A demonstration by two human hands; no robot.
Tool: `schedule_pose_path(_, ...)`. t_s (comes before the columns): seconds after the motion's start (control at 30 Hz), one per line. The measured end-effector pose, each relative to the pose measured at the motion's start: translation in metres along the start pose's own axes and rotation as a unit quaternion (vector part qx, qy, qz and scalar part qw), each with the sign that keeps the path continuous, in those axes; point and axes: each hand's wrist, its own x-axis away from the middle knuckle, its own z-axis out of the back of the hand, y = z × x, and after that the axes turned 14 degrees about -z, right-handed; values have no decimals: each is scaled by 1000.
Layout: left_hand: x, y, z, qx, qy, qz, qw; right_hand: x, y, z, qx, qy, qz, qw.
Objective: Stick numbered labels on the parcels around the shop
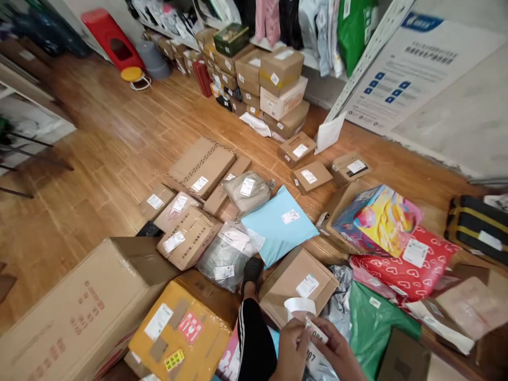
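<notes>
Left hand [291, 344] and right hand [335, 347] are sitting closest, pinching a white number strip [318, 334] between their fingers. Its long way is running from about 11 o'clock, where a paper loop [299, 305] is curling, down towards 6 o'clock. Both hands are touching the strip, so neither is being nearer. Out from them, a stiff brown box [283, 279] is lying at 11 o'clock, nearer the left hand. Just before 12 o'clock, a smooth blue bag [273, 227] is lying flat. A shiny yellow box [198, 349] is sitting at 9 o'clock; a crinkly green bag [369, 317] is resting between 2 and 3.
</notes>
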Motion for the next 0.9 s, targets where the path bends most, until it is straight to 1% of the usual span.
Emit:
schedule_pose_path(0.03,9,20,9,14,7,8,1000,13,-17,-8,15,15,4,1000)
schedule_pose_path(0.1,15,57,36,41,2,26,999,31,-56,-25,36,19,-2,999)
schedule_pose_path(0.17,6,90,71,85,-12,45,995,43,-102,-42,36,10,-6,999)
schedule_pose_path(0.23,-11,121,111,139,-18,64,988,51,-152,-60,7,3,-17,1000)
schedule_pose_path(0.3,-30,150,151,176,-6,75,982,58,-203,-79,-41,0,-37,998)
schedule_pose_path(0.37,-43,180,187,189,15,75,979,65,-253,-99,-78,-7,-53,996)
schedule_pose_path(0.43,-49,209,220,193,37,71,978,74,-301,-120,-83,-29,-50,995)
schedule_pose_path(0.53,-44,251,260,210,78,60,973,94,-361,-151,-72,-71,-16,995)
schedule_pose_path(0.6,-35,276,284,210,94,43,972,110,-390,-167,-72,-102,14,992)
schedule_pose_path(0.67,-25,298,304,175,88,14,980,127,-409,-178,-68,-136,34,988)
schedule_pose_path(0.73,-18,319,322,111,66,-21,991,140,-419,-184,-64,-159,51,984)
schedule_pose_path(0.8,-12,337,336,47,47,-52,996,149,-425,-187,-55,-170,66,982)
schedule_pose_path(0.9,-6,358,350,4,35,-74,997,158,-435,-190,-35,-190,79,978)
